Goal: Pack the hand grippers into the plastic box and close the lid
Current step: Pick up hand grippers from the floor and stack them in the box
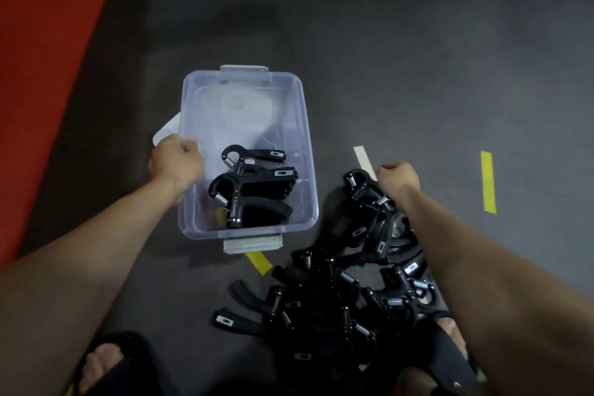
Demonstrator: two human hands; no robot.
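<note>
**packer:** My right hand [398,177] is curled around the top hand gripper [363,185] at the far end of the pile [347,292] on the floor, so that grip is grasping one. My left hand [176,160] is clamped on the near-left rim of the plastic box [247,80], holding it steady. Two hand grippers [254,190] lie in the box's near end; the rest are heaped just right of it, by my feet.

**lurker:** Where's the lid?

**packer:** Something pale pokes out from under the box's left side [167,128]. Could be the lid, can't tell.

**lurker:** What's gonna bite you?

**packer:** The heap looks tangled, handles and springs hooked together. Yank one and I'd guess a neighbour drags along and drops outside. And if I just toss them in, they'll probably stack above the rim and the lid won't latch.
</note>
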